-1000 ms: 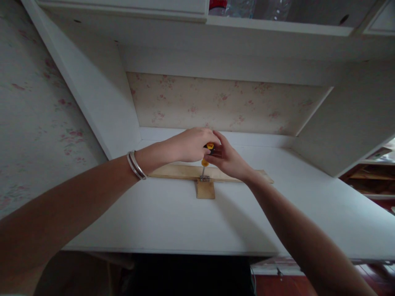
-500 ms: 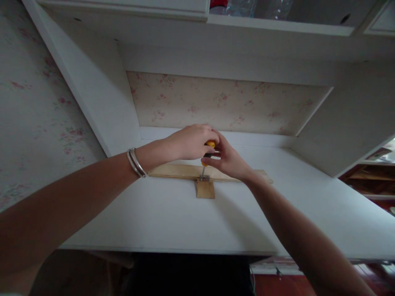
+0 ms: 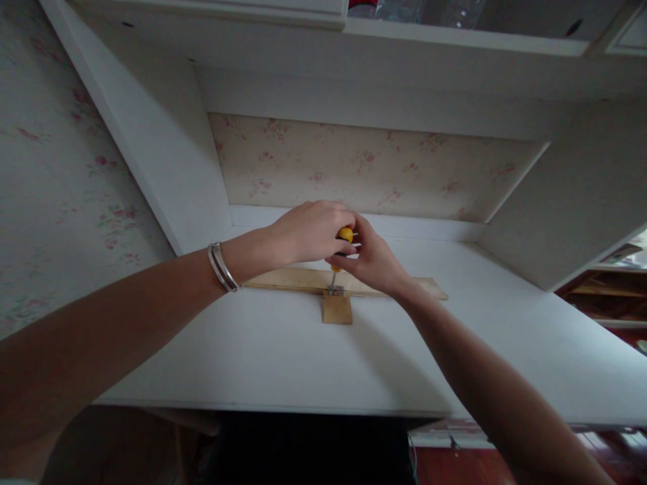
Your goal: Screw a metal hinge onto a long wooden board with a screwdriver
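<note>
A screwdriver (image 3: pixel 346 234) with a yellow and black handle stands nearly upright, its tip down at a small metal hinge (image 3: pixel 335 290). My left hand (image 3: pixel 316 232) is closed around the handle from the left. From the right, my right hand (image 3: pixel 371 256) also has its thumb and fingers on the handle. The hinge lies where a long wooden strip (image 3: pixel 288 278) meets a small square wooden piece (image 3: pixel 337 308). My fingers hide part of the handle, and my right hand and wrist cover part of the strip. Whether the tip sits in a screw is too small to tell.
The wood rests on a white desktop (image 3: pixel 283 364) with a front edge near me. White side panels (image 3: pixel 550 202) flank it, and a shelf with clear plastic items (image 3: pixel 399 10) hangs above. Floral wallpaper (image 3: pixel 313 162) shows behind.
The fingers of my right hand have shifted slightly on the screwdriver handle, with the thumb a little higher. The hinge and the wood stay in place.
</note>
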Tool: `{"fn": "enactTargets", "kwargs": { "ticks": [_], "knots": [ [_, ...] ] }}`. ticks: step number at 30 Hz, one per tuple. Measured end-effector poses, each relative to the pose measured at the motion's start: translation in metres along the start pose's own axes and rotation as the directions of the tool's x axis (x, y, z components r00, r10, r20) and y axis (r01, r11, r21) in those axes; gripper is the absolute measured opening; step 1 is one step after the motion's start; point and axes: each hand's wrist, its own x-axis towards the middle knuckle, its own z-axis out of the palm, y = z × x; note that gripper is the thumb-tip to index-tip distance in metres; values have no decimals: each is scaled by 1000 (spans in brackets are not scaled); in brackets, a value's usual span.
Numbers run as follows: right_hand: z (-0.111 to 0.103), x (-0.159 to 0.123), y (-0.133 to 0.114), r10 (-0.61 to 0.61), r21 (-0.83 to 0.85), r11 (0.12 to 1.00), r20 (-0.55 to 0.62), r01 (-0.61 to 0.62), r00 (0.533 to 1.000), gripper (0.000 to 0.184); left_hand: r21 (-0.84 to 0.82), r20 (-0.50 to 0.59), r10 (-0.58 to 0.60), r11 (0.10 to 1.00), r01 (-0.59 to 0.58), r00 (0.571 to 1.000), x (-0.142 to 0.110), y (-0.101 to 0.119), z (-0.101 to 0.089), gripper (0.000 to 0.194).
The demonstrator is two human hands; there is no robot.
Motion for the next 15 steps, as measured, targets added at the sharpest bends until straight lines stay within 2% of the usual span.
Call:
{"fn": "enactTargets", "kwargs": {
  "ticks": [3, 7, 9, 12, 15],
  "knots": [
    [0, 0, 0, -2, -14, 1000, -7, 2, 1000, 71, -24, 13, 6, 1000, -6, 1000, -1, 3, -2, 25],
    [-1, 1, 4, 27, 116, 992, 95, -38, 995, 85, -87, 63, 107, 991, -102, 992, -2, 1, -2, 19],
    [-1, 1, 0, 39, 72, 996, 88, -45, 995, 87, -44, 47, 69, 997, -67, 997, -2, 1, -1, 18],
    [-1, 1, -5, 32, -53, 998, 9, -32, 999, 77, 24, 18, -17, 1000, 17, 1000, -2, 2, 0, 27],
    [-2, 1, -3, 21, -19, 1000, 14, -21, 1000, 72, -25, 40, 29, 999, -28, 999, -2, 2, 0, 26]
  ]
}}
